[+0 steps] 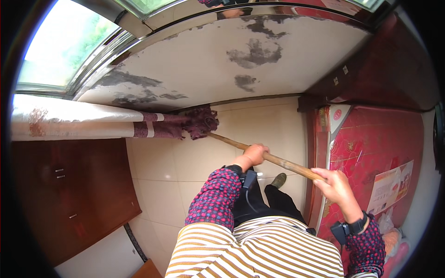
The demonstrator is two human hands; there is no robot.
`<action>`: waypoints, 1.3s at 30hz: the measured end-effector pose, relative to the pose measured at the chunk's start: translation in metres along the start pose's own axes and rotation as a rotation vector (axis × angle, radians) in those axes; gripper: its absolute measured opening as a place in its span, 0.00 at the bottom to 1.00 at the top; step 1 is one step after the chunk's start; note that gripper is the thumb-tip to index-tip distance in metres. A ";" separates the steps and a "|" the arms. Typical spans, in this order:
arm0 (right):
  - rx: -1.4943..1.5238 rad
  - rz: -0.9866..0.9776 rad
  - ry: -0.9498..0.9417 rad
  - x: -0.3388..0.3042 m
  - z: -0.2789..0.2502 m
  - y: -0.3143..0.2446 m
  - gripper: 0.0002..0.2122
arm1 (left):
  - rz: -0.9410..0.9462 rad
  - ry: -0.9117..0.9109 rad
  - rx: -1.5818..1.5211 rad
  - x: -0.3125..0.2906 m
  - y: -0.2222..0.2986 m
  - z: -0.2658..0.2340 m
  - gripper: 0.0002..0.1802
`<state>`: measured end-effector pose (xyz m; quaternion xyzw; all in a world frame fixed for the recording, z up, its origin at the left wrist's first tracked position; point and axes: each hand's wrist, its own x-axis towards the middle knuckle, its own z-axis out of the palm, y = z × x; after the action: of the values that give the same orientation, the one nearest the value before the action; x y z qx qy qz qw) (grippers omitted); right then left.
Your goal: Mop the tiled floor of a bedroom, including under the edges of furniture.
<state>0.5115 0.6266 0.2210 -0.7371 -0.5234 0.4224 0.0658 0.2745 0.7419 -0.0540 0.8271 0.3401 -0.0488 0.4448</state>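
Observation:
A mop with a long wooden handle (287, 164) slants across the view in front of me. Its dark purple cloth head (201, 121) lies on the tiled floor at the foot of the wall, against the lower end of the curtain (83, 121). My left hand (253, 155) is closed around the middle of the handle. Closer to the handle's upper end, on the right, my right hand (335, 185) grips it too. The purple of the mop head and of the curtain's end run together, so their border is hard to make out.
A red mattress (357, 134) in a dark bed frame stands on my right, with plastic bags (391, 231) on it. To the left is a reddish-brown cabinet (88, 185). Ahead, the white wall (199, 60) has dark peeling patches beneath a window (65, 41). My shoe (278, 180) rests on beige tiles.

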 end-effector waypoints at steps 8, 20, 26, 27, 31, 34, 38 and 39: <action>-0.148 -0.031 0.243 -0.151 -0.060 0.087 0.15 | 0.304 -0.276 -0.033 0.056 0.167 0.090 0.11; -0.651 0.335 0.313 -0.302 -0.064 0.124 0.14 | 0.517 -0.683 0.072 0.085 0.349 0.165 0.24; -0.642 0.326 0.337 -0.284 -0.044 0.100 0.14 | 0.458 -0.463 0.050 0.075 0.308 0.189 0.19; -0.699 0.288 0.299 -0.285 -0.039 0.099 0.15 | 0.448 -0.458 0.039 0.070 0.305 0.190 0.19; -1.030 0.036 0.317 -0.293 -0.007 0.096 0.17 | 0.484 -0.416 0.085 0.052 0.285 0.182 0.17; -1.111 -0.128 0.353 -0.260 -0.004 0.080 0.17 | 0.430 -0.289 0.007 0.051 0.241 0.156 0.15; -1.050 -0.183 0.310 -0.175 -0.015 0.008 0.18 | 0.298 -0.119 -0.027 0.045 0.171 0.080 0.13; -1.058 -0.252 0.324 -0.157 -0.015 0.001 0.18 | 0.273 -0.064 -0.044 0.042 0.151 0.065 0.14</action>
<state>0.5072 0.5013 0.3168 -0.6569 -0.7309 -0.0269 -0.1832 0.4123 0.6575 -0.0025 0.8539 0.2108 -0.0066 0.4758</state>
